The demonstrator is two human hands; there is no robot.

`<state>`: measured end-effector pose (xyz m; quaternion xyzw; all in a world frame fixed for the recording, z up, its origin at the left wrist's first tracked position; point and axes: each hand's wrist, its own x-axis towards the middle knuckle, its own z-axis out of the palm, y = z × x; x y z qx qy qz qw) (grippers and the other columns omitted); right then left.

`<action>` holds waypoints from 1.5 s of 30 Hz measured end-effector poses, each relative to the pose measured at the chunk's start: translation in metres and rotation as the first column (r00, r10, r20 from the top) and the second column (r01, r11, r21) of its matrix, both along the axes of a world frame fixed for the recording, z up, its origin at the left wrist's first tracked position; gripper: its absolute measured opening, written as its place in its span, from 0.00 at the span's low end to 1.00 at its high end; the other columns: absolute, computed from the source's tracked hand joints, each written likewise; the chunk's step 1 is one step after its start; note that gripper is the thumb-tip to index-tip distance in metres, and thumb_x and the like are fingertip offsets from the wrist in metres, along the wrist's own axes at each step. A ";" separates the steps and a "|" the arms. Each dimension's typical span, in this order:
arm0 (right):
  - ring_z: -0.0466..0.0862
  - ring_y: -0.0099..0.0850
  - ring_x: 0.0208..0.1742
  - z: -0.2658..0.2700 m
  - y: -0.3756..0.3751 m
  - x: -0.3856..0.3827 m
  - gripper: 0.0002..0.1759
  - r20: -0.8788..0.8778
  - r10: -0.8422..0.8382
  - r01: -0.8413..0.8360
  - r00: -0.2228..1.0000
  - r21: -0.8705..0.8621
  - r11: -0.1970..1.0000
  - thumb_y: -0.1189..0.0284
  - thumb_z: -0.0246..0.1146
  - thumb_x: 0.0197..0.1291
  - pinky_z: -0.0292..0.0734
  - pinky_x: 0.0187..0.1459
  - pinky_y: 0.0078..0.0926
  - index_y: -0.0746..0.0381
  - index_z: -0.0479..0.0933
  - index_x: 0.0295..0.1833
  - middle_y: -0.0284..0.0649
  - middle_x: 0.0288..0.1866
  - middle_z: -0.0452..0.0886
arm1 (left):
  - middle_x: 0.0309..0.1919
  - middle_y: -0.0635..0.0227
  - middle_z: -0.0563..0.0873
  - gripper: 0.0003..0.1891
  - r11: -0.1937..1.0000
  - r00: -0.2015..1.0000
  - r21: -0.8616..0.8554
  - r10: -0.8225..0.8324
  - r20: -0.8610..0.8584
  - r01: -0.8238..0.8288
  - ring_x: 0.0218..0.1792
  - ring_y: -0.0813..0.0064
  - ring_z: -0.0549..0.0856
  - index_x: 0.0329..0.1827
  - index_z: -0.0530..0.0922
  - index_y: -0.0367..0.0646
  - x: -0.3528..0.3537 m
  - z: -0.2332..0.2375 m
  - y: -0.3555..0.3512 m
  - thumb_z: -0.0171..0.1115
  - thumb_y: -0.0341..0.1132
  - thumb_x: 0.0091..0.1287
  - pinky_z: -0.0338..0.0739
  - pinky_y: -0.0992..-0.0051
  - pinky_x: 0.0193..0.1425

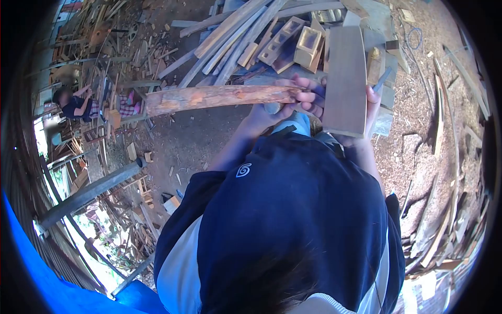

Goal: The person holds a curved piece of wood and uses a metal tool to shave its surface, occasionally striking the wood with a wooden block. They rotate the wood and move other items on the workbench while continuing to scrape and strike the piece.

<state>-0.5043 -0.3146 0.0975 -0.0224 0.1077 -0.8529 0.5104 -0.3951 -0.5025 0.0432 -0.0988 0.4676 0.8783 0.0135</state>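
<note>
A long, rough slab of wood [219,98] with reddish, bark-like patches stretches leftward from my left hand [288,108]. That hand is closed around the slab's right end, and a round, pale end of something [272,108] shows against the palm. A smooth, flat rectangular board [345,78] stands out in front of me on the right. My right hand [372,102] is closed at its near right edge, with the thumb visible and the other fingers partly hidden by the board. A narrow blue-grey piece [384,77] juts out beside the thumb; whether I hold it cannot be told.
Long wooden strips [235,39] and carved wooden blocks [285,39] lie piled ahead. Another person [78,104] sits far left among wood scraps. A post [91,193] slants at lower left. Shavings and long offcuts [442,115] cover the right-hand ground.
</note>
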 end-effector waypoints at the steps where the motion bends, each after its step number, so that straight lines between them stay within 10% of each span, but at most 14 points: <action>1: 0.78 0.57 0.62 -0.002 0.000 -0.001 0.49 -0.001 0.012 -0.012 1.000 -0.004 1.000 0.34 0.51 0.59 0.77 0.61 0.45 0.72 0.68 0.63 0.71 0.72 0.62 | 0.56 0.65 0.82 0.26 0.985 0.953 -0.170 -0.031 -0.302 -0.022 0.67 0.69 0.76 0.65 0.72 0.38 0.001 -0.010 0.002 0.71 0.36 0.67 0.67 0.65 0.75; 8: 0.81 0.56 0.58 -0.006 0.000 -0.002 0.51 -0.041 0.046 -0.043 0.998 0.069 0.997 0.34 0.47 0.62 0.79 0.59 0.49 0.74 0.66 0.66 0.68 0.65 0.71 | 0.57 0.64 0.82 0.12 0.872 0.875 -0.411 0.042 -0.482 -0.268 0.69 0.62 0.75 0.51 0.82 0.42 0.001 -0.034 0.004 0.69 0.30 0.67 0.70 0.60 0.73; 18: 0.83 0.52 0.55 -0.012 0.002 -0.008 0.51 -0.162 0.051 -0.030 0.986 0.129 0.991 0.34 0.53 0.55 0.78 0.60 0.47 0.71 0.68 0.66 0.67 0.62 0.74 | 0.56 0.60 0.83 0.19 0.938 0.971 -0.305 0.100 -0.219 -0.166 0.61 0.66 0.82 0.62 0.74 0.37 0.007 -0.013 0.007 0.64 0.28 0.70 0.58 0.59 0.80; 29: 0.84 0.41 0.51 -0.027 -0.002 -0.002 0.47 -0.283 -0.010 0.116 0.959 0.361 0.925 0.37 0.53 0.53 0.81 0.51 0.37 0.72 0.71 0.58 0.51 0.50 0.77 | 0.61 0.63 0.78 0.19 0.661 0.937 -0.690 0.058 -0.344 -0.294 0.66 0.67 0.78 0.62 0.77 0.39 0.002 -0.034 0.017 0.67 0.29 0.68 0.70 0.65 0.71; 33: 0.83 0.40 0.50 -0.040 0.001 -0.003 0.48 -0.495 0.056 0.176 0.867 0.410 0.895 0.35 0.49 0.55 0.78 0.54 0.37 0.73 0.72 0.58 0.52 0.51 0.79 | 0.60 0.62 0.79 0.19 0.904 0.955 -0.334 0.204 -0.213 -0.268 0.60 0.69 0.81 0.62 0.77 0.38 0.005 -0.039 0.029 0.66 0.28 0.68 0.78 0.71 0.61; 36: 0.83 0.39 0.50 -0.064 0.009 -0.011 0.43 -0.653 0.069 0.292 0.754 0.428 0.855 0.41 0.54 0.56 0.78 0.53 0.37 0.73 0.72 0.58 0.51 0.52 0.79 | 0.45 0.63 0.87 0.13 0.725 0.894 -0.536 0.265 -0.362 -0.432 0.39 0.76 0.88 0.50 0.81 0.36 0.005 -0.043 0.016 0.70 0.24 0.63 0.82 0.76 0.45; 43: 0.84 0.36 0.45 -0.095 0.051 -0.017 0.31 -0.671 -0.001 0.446 0.741 0.491 0.748 0.56 0.60 0.56 0.81 0.49 0.35 0.73 0.73 0.54 0.49 0.46 0.79 | 0.36 0.69 0.88 0.12 0.337 0.836 -0.801 0.438 -0.331 -0.494 0.37 0.77 0.87 0.42 0.83 0.38 0.032 -0.050 -0.039 0.76 0.28 0.58 0.80 0.74 0.42; 45: 0.83 0.35 0.42 -0.103 0.066 -0.014 0.27 -0.660 -0.067 0.535 0.748 0.540 0.649 0.60 0.61 0.56 0.81 0.48 0.36 0.72 0.71 0.52 0.47 0.42 0.78 | 0.34 0.67 0.88 0.12 0.138 0.915 -0.953 0.345 -0.210 -0.270 0.35 0.76 0.87 0.40 0.82 0.38 0.037 -0.049 -0.051 0.77 0.28 0.55 0.80 0.73 0.41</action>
